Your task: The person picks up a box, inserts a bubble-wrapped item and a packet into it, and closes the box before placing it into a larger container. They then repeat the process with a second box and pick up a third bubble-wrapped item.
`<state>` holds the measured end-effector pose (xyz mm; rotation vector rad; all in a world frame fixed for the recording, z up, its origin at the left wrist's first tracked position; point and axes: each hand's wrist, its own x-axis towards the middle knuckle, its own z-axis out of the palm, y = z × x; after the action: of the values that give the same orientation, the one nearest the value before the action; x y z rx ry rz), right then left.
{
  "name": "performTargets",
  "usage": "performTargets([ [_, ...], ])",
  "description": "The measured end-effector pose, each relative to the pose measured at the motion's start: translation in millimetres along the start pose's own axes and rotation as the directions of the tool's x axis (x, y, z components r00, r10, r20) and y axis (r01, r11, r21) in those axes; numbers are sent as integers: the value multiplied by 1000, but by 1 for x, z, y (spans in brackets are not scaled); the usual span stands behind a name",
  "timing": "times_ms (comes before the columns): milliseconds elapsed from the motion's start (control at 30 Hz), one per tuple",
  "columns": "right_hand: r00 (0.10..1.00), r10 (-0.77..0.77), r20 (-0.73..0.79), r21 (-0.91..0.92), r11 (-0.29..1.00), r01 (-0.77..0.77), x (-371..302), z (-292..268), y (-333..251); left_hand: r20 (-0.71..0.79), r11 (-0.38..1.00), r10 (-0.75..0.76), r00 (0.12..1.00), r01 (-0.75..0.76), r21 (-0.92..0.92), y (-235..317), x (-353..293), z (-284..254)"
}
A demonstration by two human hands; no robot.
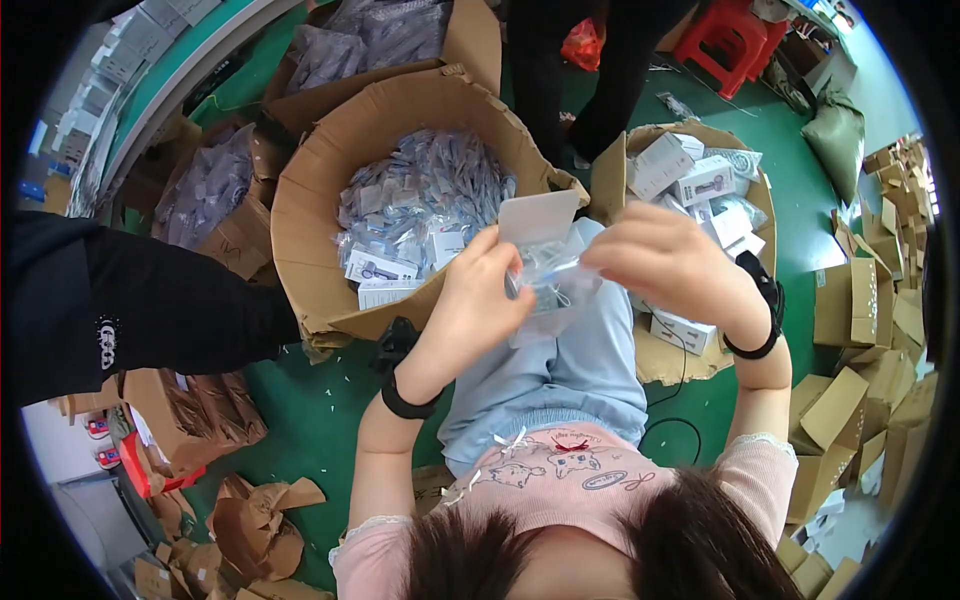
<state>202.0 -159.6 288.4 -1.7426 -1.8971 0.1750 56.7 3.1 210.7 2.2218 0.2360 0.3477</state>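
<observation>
Over my lap, my left hand (pixel 480 300) grips a small white box (pixel 538 218) whose flap stands up. Against the box lies a clear plastic bag (pixel 570 268) that seems to have a thin pale cable in it; how far it sits inside the box is hard to tell. My right hand (pixel 660 255) pinches the bag's upper edge, fingers pressed together. Beyond my left hand, a large round-sided cardboard carton (pixel 300 210) holds a heap of small clear packets (pixel 425 185) and a few white printed boxes (pixel 380 268).
At right, another carton (pixel 765 205) holds white boxes (pixel 705 180) and bagged items. A dark-trousered leg (pixel 190 300) of another person stands at left; another person's dark legs (pixel 540 80) are ahead. A red stool (pixel 730 45) and piled empty cartons (pixel 850 310) line the right side.
</observation>
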Motion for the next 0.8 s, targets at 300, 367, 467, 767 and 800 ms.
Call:
performTargets([
  [300, 839, -325, 437, -185, 880, 437, 17, 43, -1, -65, 996, -23, 998, 17, -86, -2, -8, 11],
  [367, 826, -357, 437, -68, 902, 426, 17, 54, 7, -99, 982, -80, 992, 61, -181, -4, -11, 17],
  [467, 906, -314, 285, -102, 930, 354, 8, 68, 7, -231, 972, -63, 971, 8, -234, -19, -14, 31],
  [767, 754, 252, 607, -375, 927, -8, 4, 71, -25, -531, 835, -130, 837, -196, -514, -16, -13, 80],
  [800, 754, 258, 604, -377, 926, -15, 3, 71, -23, -526, 834, -127, 841, -197, -516, -17, -12, 83],
])
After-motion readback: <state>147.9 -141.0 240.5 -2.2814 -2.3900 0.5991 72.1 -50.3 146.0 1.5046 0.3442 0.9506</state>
